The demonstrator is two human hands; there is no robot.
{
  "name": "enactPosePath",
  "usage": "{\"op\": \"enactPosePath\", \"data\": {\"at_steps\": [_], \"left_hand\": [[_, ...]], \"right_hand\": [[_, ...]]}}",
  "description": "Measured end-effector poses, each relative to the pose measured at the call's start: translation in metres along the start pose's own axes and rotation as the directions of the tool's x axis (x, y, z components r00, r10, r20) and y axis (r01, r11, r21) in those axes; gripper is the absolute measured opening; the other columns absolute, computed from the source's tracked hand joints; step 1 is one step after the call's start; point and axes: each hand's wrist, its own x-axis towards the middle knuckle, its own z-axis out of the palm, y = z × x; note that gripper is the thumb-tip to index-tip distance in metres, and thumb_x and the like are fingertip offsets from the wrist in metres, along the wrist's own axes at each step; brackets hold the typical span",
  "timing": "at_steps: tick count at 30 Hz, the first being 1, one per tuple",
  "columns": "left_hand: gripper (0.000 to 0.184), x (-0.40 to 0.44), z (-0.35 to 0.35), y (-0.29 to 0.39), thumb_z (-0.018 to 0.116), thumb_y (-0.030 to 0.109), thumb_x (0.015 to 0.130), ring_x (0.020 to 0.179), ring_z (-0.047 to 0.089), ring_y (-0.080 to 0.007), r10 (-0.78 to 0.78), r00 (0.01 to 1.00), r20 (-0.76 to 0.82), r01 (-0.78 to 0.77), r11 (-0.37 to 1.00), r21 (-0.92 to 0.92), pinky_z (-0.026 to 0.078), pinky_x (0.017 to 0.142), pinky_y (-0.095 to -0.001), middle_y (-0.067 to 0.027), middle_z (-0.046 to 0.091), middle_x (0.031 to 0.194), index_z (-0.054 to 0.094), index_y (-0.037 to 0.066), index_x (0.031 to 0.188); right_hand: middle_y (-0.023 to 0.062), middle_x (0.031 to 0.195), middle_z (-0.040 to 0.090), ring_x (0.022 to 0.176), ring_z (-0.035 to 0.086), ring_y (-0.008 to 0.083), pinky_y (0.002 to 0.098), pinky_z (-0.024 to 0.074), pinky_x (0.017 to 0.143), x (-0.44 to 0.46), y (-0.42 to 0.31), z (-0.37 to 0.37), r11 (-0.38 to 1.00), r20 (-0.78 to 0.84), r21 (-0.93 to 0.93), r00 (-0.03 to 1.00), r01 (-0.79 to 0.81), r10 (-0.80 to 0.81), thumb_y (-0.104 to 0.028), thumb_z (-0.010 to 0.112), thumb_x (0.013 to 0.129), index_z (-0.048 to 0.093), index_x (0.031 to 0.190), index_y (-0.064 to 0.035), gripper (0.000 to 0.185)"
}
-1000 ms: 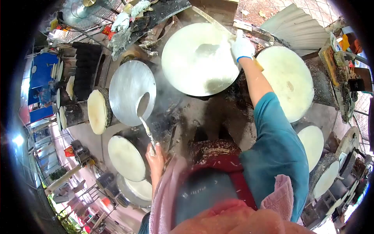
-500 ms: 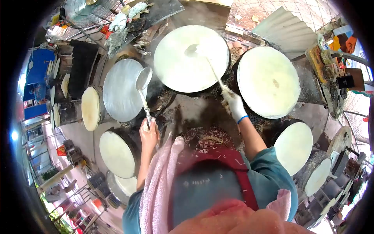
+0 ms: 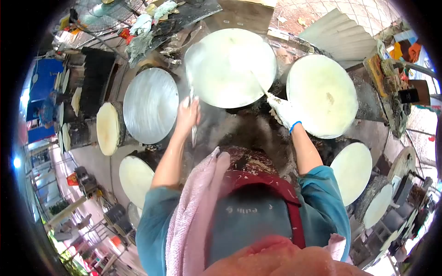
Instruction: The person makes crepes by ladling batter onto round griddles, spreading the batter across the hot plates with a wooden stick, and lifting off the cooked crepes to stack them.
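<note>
My left hand (image 3: 189,113) is closed round the ladle's handle (image 3: 194,134), at the lower left edge of the round centre griddle (image 3: 230,69), which is coated with pale batter. The ladle's bowl cannot be made out over the pale surface. In a white glove, my right hand (image 3: 282,109) grips a thin stick (image 3: 260,86) that reaches over the batter from the griddle's lower right edge. To the left stands a bare grey metal griddle (image 3: 151,106). On the right another griddle carries a pale round sheet (image 3: 322,96).
More round griddles with pale sheets stand at the lower left (image 3: 136,180), far left (image 3: 107,129) and lower right (image 3: 351,174). A fan (image 3: 108,14) is at the upper left. A corrugated panel (image 3: 340,39) leans at the upper right, near stacked boards (image 3: 382,83).
My left hand has moved with the ladle from the bare griddle to the centre one. My right hand came down from the centre griddle's far right side to its near edge, with the stick.
</note>
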Motion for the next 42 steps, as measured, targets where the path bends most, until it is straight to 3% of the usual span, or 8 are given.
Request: {"op": "enactPosePath", "data": {"at_steps": [10, 21, 22, 27, 29, 33, 36, 42], "left_hand": [[0.018, 0.156, 0.038, -0.022, 0.051, 0.015, 0.091, 0.048, 0.047, -0.0153, -0.138, 0.921, 0.363, 0.215, 0.960, -0.182, 0.038, 0.044, -0.0313, -0.0014, 0.049, 0.059, 0.054, 0.004, 0.077], [0.009, 0.078, 0.008, -0.023, 0.050, 0.007, 0.092, 0.060, 0.046, -0.0179, -0.292, 0.848, 0.443, 0.523, 0.605, -0.601, 0.038, 0.048, -0.0332, -0.0095, 0.050, 0.073, 0.048, -0.002, 0.091], [0.014, 0.062, -0.003, -0.014, 0.051, 0.012, 0.093, 0.065, 0.052, -0.0180, -0.130, 0.899, 0.418, 0.285, 0.900, -0.331, 0.043, 0.056, -0.0311, -0.0076, 0.052, 0.077, 0.050, 0.000, 0.099], [0.031, 0.075, -0.057, -0.058, 0.035, 0.022, 0.101, 0.055, 0.053, -0.0115, 0.368, 0.638, 0.676, 0.764, -0.406, -0.501, 0.041, 0.053, -0.0302, -0.0037, 0.053, 0.070, 0.054, -0.002, 0.101], [0.036, 0.082, -0.083, -0.058, 0.029, 0.024, 0.103, 0.039, 0.044, -0.0085, 0.456, 0.434, 0.777, 0.899, -0.281, -0.337, 0.035, 0.046, -0.0274, -0.0001, 0.047, 0.063, 0.051, -0.004, 0.103], [0.033, 0.037, -0.083, -0.004, 0.038, 0.026, 0.103, 0.031, 0.031, -0.0039, 0.080, 0.779, 0.622, 0.492, 0.538, -0.685, 0.022, 0.036, -0.0227, 0.0056, 0.042, 0.056, 0.051, -0.002, 0.113], [0.034, 0.027, -0.065, 0.029, 0.034, 0.022, 0.104, 0.033, 0.035, -0.0035, 0.169, 0.704, 0.690, 0.633, 0.289, -0.718, 0.021, 0.038, -0.0228, 0.0013, 0.047, 0.063, 0.047, -0.008, 0.112], [0.037, -0.032, 0.006, 0.042, 0.030, 0.022, 0.104, 0.036, 0.039, -0.0048, 0.147, 0.689, 0.710, 0.698, 0.132, -0.704, 0.026, 0.040, -0.0230, -0.0002, 0.047, 0.067, 0.042, -0.011, 0.115]], "right_hand": [[-0.0029, 0.065, 0.060, 0.056, 0.053, 0.0073, 0.0238, 0.0435, 0.051, -0.045, 0.103, 0.115, 0.996, -0.467, 0.062, 0.884, 0.063, -0.027, -0.033, 0.064, 0.091, 0.066, 0.115, -0.0103, 0.034], [-0.0027, 0.079, 0.061, 0.054, 0.047, 0.0052, 0.0224, 0.0395, 0.046, -0.022, 0.060, 0.203, 0.942, -0.290, 0.324, 0.957, 0.088, 0.010, -0.029, 0.062, 0.092, 0.057, 0.130, -0.0119, 0.043], [-0.0037, 0.075, 0.059, 0.053, 0.045, 0.0057, 0.0225, 0.0376, 0.045, -0.022, 0.056, 0.210, 0.929, -0.197, 0.368, 0.980, 0.045, 0.030, -0.032, 0.061, 0.092, 0.058, 0.129, -0.0121, 0.043], [-0.0039, 0.072, 0.059, 0.055, 0.044, 0.0061, 0.0203, 0.0366, 0.049, -0.032, 0.042, 0.193, 0.845, -0.192, 0.511, 0.979, 0.155, -0.064, -0.039, 0.059, 0.091, 0.062, 0.122, -0.0115, 0.041], [0.0012, 0.076, 0.062, 0.060, 0.050, 0.0092, 0.0232, 0.0414, 0.055, -0.063, 0.030, 0.168, 0.861, -0.381, 0.456, 0.924, 0.223, -0.037, -0.041, 0.061, 0.089, 0.063, 0.119, -0.0095, 0.043], [0.0087, 0.099, 0.067, 0.078, 0.060, 0.0157, 0.0299, 0.0497, 0.080, -0.071, 0.077, 0.125, 0.954, -0.271, -0.145, 0.917, 0.262, -0.293, -0.032, 0.068, 0.086, 0.060, 0.123, -0.0044, 0.047], [0.0059, 0.098, 0.067, 0.079, 0.058, 0.0085, 0.0239, 0.0493, 0.074, -0.116, 0.075, 0.060, 0.790, -0.435, 0.492, 0.889, 0.366, -0.141, -0.030, 0.070, 0.087, 0.056, 0.126, 0.0006, 0.051], [0.0071, 0.092, 0.060, 0.069, 0.048, 0.0137, 0.0269, 0.0375, 0.061, -0.105, 0.149, -0.103, 0.843, -0.896, 0.268, 0.443, 0.467, 0.040, -0.026, 0.074, 0.081, 0.046, 0.134, 0.0001, 0.065]]}}
